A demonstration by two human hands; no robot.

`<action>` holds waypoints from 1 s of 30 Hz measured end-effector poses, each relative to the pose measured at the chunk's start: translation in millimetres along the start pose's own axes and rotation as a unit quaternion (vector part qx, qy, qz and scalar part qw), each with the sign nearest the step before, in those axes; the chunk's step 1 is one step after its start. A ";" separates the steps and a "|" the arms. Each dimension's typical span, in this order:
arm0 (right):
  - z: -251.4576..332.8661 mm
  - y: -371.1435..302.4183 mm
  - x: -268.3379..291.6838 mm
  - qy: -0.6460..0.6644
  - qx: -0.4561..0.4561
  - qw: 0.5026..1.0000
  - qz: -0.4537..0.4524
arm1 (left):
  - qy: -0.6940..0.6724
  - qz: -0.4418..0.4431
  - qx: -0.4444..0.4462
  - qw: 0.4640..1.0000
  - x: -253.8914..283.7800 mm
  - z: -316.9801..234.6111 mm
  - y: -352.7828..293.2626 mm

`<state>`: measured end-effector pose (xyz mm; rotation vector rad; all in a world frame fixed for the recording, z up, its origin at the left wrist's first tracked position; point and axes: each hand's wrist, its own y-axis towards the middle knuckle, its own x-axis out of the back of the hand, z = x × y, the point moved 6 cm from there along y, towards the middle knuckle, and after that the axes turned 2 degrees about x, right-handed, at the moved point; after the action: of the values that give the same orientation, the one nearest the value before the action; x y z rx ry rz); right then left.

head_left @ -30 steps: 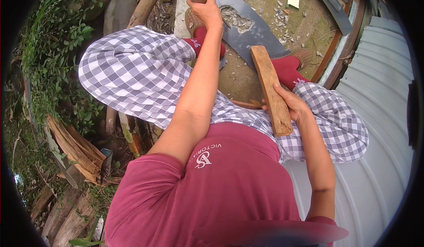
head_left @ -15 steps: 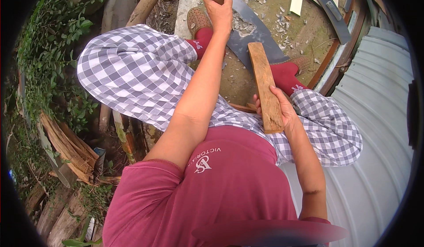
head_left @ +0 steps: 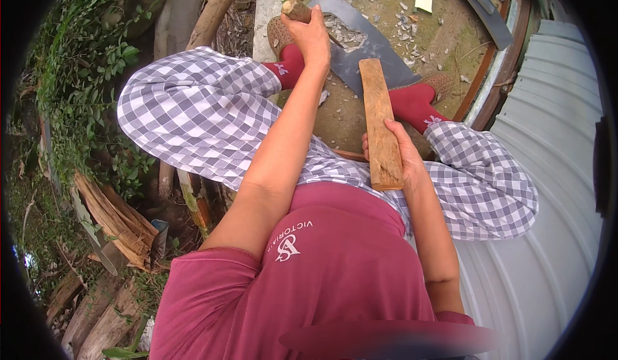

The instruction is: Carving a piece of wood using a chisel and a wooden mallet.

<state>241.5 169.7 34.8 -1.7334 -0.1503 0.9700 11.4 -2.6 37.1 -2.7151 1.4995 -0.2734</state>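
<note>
My left hand (head_left: 310,40), at arm's length, is closed around a thick round wooden handle (head_left: 296,10). Its pale cut end sticks out past the thumb, and a thin dark part shows at the other side of the fist; what tool it belongs to I cannot tell. In my right hand (head_left: 410,157) is a flat wooden board (head_left: 381,128), gripped near its lower end and pointing away from me. The fingers wrap behind the board and are partly hidden. Between my feet lies a dark grey sheet (head_left: 380,61) with a jagged gap and grey chips around it.
Grey chips (head_left: 405,37) litter the ground. Corrugated metal sheeting (head_left: 547,167) covers the right side. Leafy plants (head_left: 84,70), a long pole (head_left: 215,12) and split wood (head_left: 119,221) lie to the left. Further strips and panels (head_left: 479,9) lie at the far right.
Both hands have shifted slightly left in view, the left one also a little nearer. The whole view has moved a bit too. Both grips stay the same.
</note>
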 end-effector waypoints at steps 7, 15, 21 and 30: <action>0.5 -0.7 -0.7 -0.023 0.008 1.000 -0.013 | 0.010 -0.020 -0.027 0.999 0.9 8.7 4.1; -14.4 -20.8 -38.2 0.168 -0.002 0.986 0.010 | 0.027 0.065 -0.042 0.997 -11.2 7.9 -3.5; 5.8 -15.8 -24.3 0.081 0.004 0.994 0.079 | -0.032 0.039 -0.027 0.998 -8.2 8.7 -2.5; 7.8 -24.4 -31.6 -0.063 0.064 0.996 0.003 | -0.031 -0.022 -0.002 0.999 0.5 29.7 8.0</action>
<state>224.2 168.3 71.6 -1.5581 -0.1604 1.0712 9.9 -9.0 7.0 -2.7359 1.4264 -0.1848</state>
